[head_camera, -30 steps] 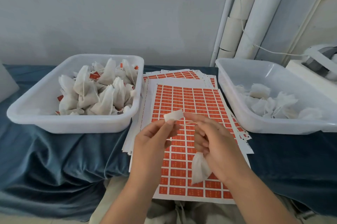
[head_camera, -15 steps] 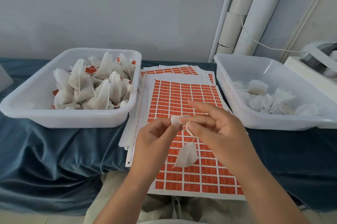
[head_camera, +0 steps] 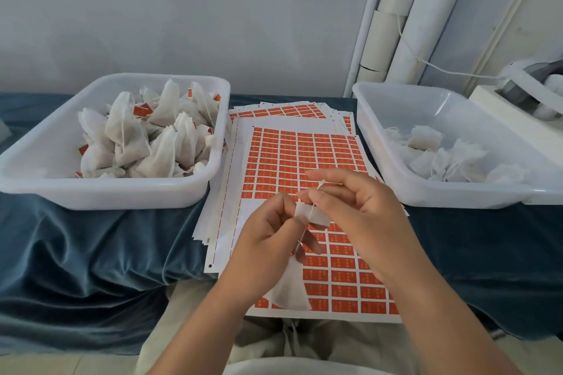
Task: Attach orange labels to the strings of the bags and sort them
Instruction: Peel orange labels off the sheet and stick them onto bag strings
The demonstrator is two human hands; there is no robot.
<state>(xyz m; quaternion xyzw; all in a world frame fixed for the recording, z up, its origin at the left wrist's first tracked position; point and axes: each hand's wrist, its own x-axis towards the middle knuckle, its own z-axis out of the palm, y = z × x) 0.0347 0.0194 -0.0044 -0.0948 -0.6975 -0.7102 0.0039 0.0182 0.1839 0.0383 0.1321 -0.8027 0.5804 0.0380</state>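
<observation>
Between tubs (head_camera: 115, 194), fingers (head_camera: 281, 207) pinch label (head_camera: 320, 219), string (head_camera: 305, 229)

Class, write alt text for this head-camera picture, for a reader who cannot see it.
A person's left hand pinches a label, white side up, while the right hand pinches the string crossing it; the bag dangles below, over a sheet of orange labels. The left tub holds labelled bags, the right tub plain bags.

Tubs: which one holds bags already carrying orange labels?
The left tub: orange labels show among its bags; the right tub holds only plain white bags.
</observation>
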